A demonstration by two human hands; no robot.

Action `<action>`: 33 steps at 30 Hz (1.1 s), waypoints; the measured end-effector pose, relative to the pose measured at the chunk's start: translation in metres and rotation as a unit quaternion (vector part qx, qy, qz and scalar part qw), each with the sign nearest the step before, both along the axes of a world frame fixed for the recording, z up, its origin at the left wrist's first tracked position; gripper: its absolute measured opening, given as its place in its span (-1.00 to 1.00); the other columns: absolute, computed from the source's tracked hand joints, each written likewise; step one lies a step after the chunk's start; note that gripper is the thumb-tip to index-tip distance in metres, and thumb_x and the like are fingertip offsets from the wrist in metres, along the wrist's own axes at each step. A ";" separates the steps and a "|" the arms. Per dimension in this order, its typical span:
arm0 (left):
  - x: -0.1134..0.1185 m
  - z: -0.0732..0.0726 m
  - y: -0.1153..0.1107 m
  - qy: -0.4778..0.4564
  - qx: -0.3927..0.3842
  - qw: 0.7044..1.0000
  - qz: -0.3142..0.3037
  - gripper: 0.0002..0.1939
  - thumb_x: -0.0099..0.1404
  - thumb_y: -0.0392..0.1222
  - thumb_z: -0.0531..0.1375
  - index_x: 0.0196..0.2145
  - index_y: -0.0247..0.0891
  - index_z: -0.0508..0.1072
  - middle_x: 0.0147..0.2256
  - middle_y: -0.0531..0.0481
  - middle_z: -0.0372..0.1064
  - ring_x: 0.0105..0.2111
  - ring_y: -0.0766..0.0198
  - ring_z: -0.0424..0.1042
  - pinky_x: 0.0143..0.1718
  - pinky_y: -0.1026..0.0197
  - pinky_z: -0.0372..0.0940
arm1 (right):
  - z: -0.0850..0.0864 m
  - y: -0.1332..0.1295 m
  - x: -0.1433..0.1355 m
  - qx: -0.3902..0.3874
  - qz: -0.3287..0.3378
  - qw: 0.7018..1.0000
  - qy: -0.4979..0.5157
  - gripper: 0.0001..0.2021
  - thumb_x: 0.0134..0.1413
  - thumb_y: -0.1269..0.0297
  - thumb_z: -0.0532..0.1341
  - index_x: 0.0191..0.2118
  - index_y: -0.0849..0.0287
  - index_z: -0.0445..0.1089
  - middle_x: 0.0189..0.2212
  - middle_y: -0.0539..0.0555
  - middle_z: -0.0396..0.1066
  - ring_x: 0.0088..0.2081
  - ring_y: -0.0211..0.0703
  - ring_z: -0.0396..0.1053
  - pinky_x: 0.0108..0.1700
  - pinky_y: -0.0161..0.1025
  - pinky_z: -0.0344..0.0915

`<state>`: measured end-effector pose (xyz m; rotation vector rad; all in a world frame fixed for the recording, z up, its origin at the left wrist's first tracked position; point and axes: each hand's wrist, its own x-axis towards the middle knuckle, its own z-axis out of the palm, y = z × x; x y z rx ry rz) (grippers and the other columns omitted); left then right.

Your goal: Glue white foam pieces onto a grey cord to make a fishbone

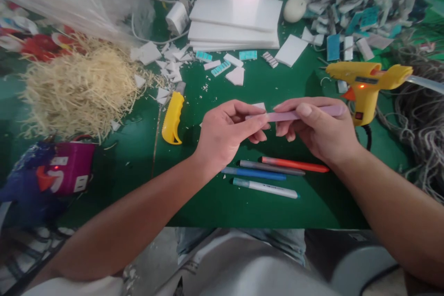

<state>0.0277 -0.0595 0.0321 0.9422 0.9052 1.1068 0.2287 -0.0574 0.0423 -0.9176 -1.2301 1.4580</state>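
A lilac-pink marker (282,116) lies level between my hands, above the green table. My right hand (324,129) is closed around its right part, thumb on top. The fingers of my left hand (225,132) pinch its left end. Just behind those fingertips shows the corner of a small white piece (258,105); whether I hold it too, I cannot tell. Below my hands lie an orange-red marker (294,164), a grey marker (272,168), a blue marker (253,173) and a white marker with teal ends (265,188).
Left of my hands lies a yellow-handled cutter (173,118). A yellow glue gun (367,83), its light lit, stands at right. White foam sheets (236,18) are stacked behind, near painted foam bits (248,55). Straw (83,83) and grey string (412,106) flank the table.
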 end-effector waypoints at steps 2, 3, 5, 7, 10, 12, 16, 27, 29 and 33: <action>0.001 0.002 -0.002 0.001 0.016 1.000 0.015 -0.69 0.14 -0.05 0.68 -0.36 -0.20 0.69 -0.46 0.09 0.65 -0.51 0.27 0.66 -0.43 0.24 0.61 | 0.002 -0.001 -0.002 -0.020 0.020 0.999 0.024 -0.76 0.17 -0.11 0.66 -0.24 -0.09 0.84 -0.44 0.02 0.71 -0.45 -0.15 0.63 -0.52 -0.28 0.51; 0.001 0.003 -0.003 -0.002 0.026 0.999 0.021 -0.68 0.14 -0.03 0.69 -0.36 -0.19 0.70 -0.47 0.10 0.65 -0.50 0.26 0.67 -0.40 0.22 0.64 | 0.002 -0.002 -0.003 -0.027 0.028 0.999 0.037 -0.77 0.17 -0.09 0.66 -0.23 -0.09 0.84 -0.43 0.03 0.72 -0.43 -0.15 0.65 -0.50 -0.28 0.52; 0.001 0.006 -0.005 -0.017 0.042 0.999 0.028 -0.61 0.12 0.07 0.73 -0.37 -0.18 0.71 -0.48 0.11 0.64 -0.50 0.27 0.67 -0.39 0.22 0.66 | 0.002 -0.003 -0.005 -0.034 0.036 0.997 0.056 -0.77 0.17 -0.08 0.66 -0.23 -0.08 0.84 -0.42 0.02 0.73 -0.42 -0.15 0.66 -0.48 -0.29 0.53; 0.002 0.008 -0.006 -0.030 0.055 0.998 0.031 -0.54 0.07 0.18 0.75 -0.39 -0.17 0.71 -0.48 0.12 0.64 -0.52 0.29 0.66 -0.40 0.24 0.66 | 0.000 -0.004 -0.005 -0.037 0.036 0.997 0.063 -0.75 0.17 -0.09 0.66 -0.24 -0.06 0.83 -0.44 0.02 0.71 -0.43 -0.16 0.64 -0.48 -0.28 0.52; 0.003 0.010 -0.009 -0.030 0.084 0.995 0.036 -0.51 0.08 0.24 0.72 -0.40 -0.17 0.71 -0.50 0.12 0.62 -0.53 0.30 0.65 -0.41 0.25 0.66 | -0.001 -0.004 -0.006 -0.039 0.040 0.996 0.066 -0.75 0.19 -0.08 0.64 -0.24 -0.03 0.83 -0.44 0.03 0.70 -0.46 -0.15 0.60 -0.48 -0.26 0.50; 0.005 0.008 -0.010 -0.030 0.109 0.993 0.041 -0.53 0.15 0.24 0.70 -0.38 -0.18 0.71 -0.49 0.12 0.61 -0.52 0.32 0.64 -0.39 0.27 0.66 | 0.000 -0.004 -0.006 -0.042 0.045 0.995 0.072 -0.75 0.22 -0.07 0.62 -0.23 -0.01 0.83 -0.46 0.03 0.69 -0.49 -0.16 0.57 -0.50 -0.25 0.48; 0.006 -0.001 -0.007 -0.031 0.137 0.990 0.023 -0.51 0.22 0.22 0.67 -0.38 -0.20 0.64 -0.48 0.13 0.59 -0.54 0.38 0.60 -0.43 0.31 0.59 | 0.006 -0.003 -0.006 -0.049 0.049 0.997 0.046 -0.72 0.16 -0.10 0.66 -0.27 -0.02 0.83 -0.52 0.01 0.64 -0.53 -0.19 0.51 -0.55 -0.27 0.42; -0.030 0.007 0.012 0.340 0.324 0.881 -0.052 -0.88 0.50 -0.13 0.39 -0.13 -0.09 0.79 -0.21 0.02 0.74 -0.27 0.19 0.66 -0.16 0.18 0.55 | -0.001 0.006 -0.002 0.076 -0.284 0.952 -0.088 -0.41 -0.03 -0.45 0.59 -0.45 0.05 0.73 -0.74 -0.05 0.22 -0.68 -0.27 0.03 -0.61 -0.12 -0.13; -0.031 0.005 0.012 0.366 0.383 0.842 -0.097 -0.85 0.54 -0.16 0.34 -0.11 -0.11 0.76 -0.18 0.01 0.76 -0.24 0.20 0.68 -0.14 0.19 0.52 | -0.005 0.010 -0.002 0.113 -0.332 0.930 -0.110 -0.36 0.04 -0.43 0.57 -0.61 0.05 0.55 -0.76 -0.05 0.17 -0.69 -0.31 -0.02 -0.58 -0.13 -0.09; -0.025 -0.005 0.009 0.431 0.473 0.749 -0.171 -0.77 0.64 -0.22 0.23 -0.13 -0.18 0.71 -0.26 -0.01 0.73 -0.22 0.18 0.69 -0.20 0.17 0.41 | -0.012 0.012 0.000 0.171 -0.361 0.909 -0.119 -0.43 0.27 -0.22 0.52 -0.57 0.11 0.55 -0.71 -0.06 0.24 -0.70 -0.37 0.03 -0.57 -0.17 -0.15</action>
